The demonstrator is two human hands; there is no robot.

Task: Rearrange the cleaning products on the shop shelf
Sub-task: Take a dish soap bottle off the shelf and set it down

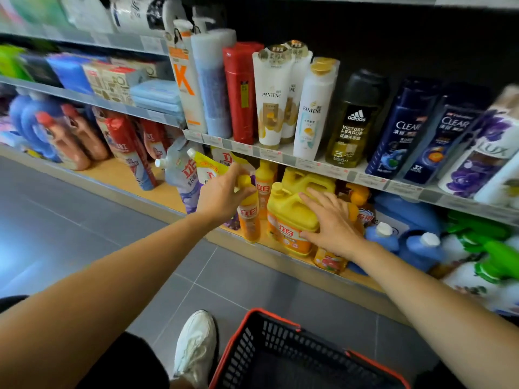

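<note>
Reaching down to the lowest wooden shelf (134, 175), the person works with both bare arms stretched out over the grey tiled floor (84, 220). The left hand (222, 196) is wrapped around the neck of a slim orange dish-soap bottle with a yellow cap (249, 217), fingers closed on it just under the cap; the bottle stands upright near the shelf's front edge. Just beside it on the right stands a large yellow plastic jug with a moulded handle and orange label (292, 217). The right hand (331, 220) lies flat on the jug's shoulder with fingers spread, pressing rather than gripping. Behind the left hand lean soft refill pouches with white spouts (182, 169). Blue bottles with white caps (383, 235) stand right of the jug. A red-rimmed black mesh shopping basket (283, 352) sits on the floor, beside a white sneaker (196, 346).
</note>
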